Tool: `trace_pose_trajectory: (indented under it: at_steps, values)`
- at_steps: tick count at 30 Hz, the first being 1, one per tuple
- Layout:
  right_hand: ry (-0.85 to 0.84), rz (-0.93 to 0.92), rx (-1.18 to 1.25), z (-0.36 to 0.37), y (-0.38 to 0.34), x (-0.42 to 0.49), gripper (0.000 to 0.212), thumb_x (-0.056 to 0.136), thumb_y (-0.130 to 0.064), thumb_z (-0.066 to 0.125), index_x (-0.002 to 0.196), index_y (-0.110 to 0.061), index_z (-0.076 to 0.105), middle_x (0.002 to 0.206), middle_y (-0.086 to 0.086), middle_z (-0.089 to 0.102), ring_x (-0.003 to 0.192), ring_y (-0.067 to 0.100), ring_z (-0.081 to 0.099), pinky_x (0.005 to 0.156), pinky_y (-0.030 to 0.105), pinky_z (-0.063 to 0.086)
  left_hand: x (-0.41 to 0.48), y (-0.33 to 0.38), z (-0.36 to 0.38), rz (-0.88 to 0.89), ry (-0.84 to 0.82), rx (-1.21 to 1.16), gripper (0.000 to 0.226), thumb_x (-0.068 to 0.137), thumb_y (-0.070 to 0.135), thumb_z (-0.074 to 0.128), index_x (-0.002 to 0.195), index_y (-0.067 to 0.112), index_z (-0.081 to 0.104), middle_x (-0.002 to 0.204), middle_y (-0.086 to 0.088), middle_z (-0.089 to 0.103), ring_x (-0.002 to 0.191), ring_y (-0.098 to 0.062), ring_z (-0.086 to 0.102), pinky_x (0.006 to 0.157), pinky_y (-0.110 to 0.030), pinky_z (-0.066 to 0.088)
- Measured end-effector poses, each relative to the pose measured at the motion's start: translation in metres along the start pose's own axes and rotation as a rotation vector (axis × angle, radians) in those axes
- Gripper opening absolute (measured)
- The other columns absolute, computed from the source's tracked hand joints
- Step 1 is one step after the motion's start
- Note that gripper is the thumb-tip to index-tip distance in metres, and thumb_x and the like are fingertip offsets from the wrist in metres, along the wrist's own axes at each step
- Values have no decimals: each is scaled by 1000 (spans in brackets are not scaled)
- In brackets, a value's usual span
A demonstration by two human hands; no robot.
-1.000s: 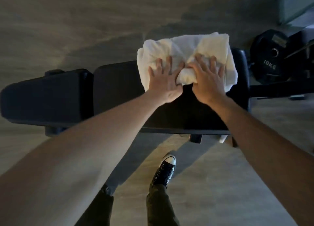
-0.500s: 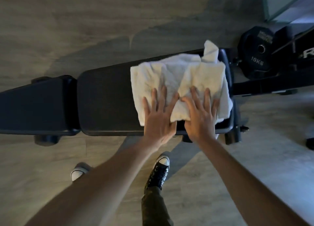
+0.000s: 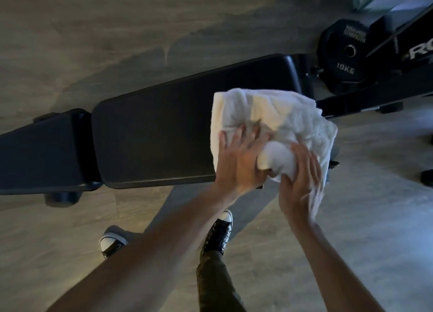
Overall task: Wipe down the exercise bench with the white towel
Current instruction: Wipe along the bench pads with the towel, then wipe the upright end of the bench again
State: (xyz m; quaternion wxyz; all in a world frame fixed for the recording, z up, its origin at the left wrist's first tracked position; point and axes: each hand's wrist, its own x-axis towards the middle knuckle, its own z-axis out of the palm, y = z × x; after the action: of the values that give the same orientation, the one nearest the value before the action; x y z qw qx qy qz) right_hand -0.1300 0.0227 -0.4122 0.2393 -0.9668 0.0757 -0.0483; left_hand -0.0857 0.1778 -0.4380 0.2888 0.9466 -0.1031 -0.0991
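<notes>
1. Head view: white towel [image 3: 276, 122] now sits at the surface's [image 3: 154, 133] near right corner, bunched and spilling over the near edge; a sec ago it lay flatter, farther back.
2. Left hand [image 3: 239, 164] has gone from flat to fingers curled on a fold, gripping it. Right hand [image 3: 300, 183] also closed round a wad, w/ motion blur.
3. Judgement: pull stroke done at this end; towel prob being regathered. Rest of pad and seat section [image 3: 39, 152] to the left look yet to be wiped.
4. Weight plate [image 3: 346, 54] stands beyond, apart.
</notes>
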Motion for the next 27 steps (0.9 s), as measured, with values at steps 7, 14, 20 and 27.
trace_pose_trajectory:
  at_steps: [7,14,20,27]
  values:
    - [155,66,79,-34,-52,65,48,94,-20,60,142,-20,57,138,2,68,115,30,69,88,47,57,47,30,-74,-89,270,-202,38,90,45,64,119,22,70,95,4,78,85,-17,73,61,-29,49]
    - [180,158,166,-116,-112,82,49,94,-22,58,143,-24,55,141,1,66,124,29,65,97,48,55,45,82,-166,27,375,-103,48,83,47,59,124,25,70,113,-1,79,100,-28,75,79,-39,58]
    - [330,208,218,-241,-154,67,42,92,-22,56,134,-28,60,127,-9,71,111,19,69,87,43,56,36,173,-258,242,399,-18,37,84,45,55,110,28,75,93,3,81,81,-27,76,65,-37,58]
    - [583,286,196,-419,-165,53,36,93,-24,60,126,-37,63,107,-9,75,93,23,69,75,40,51,33,337,-357,627,371,-107,22,86,39,60,101,30,73,84,6,77,75,-18,72,65,-39,57]
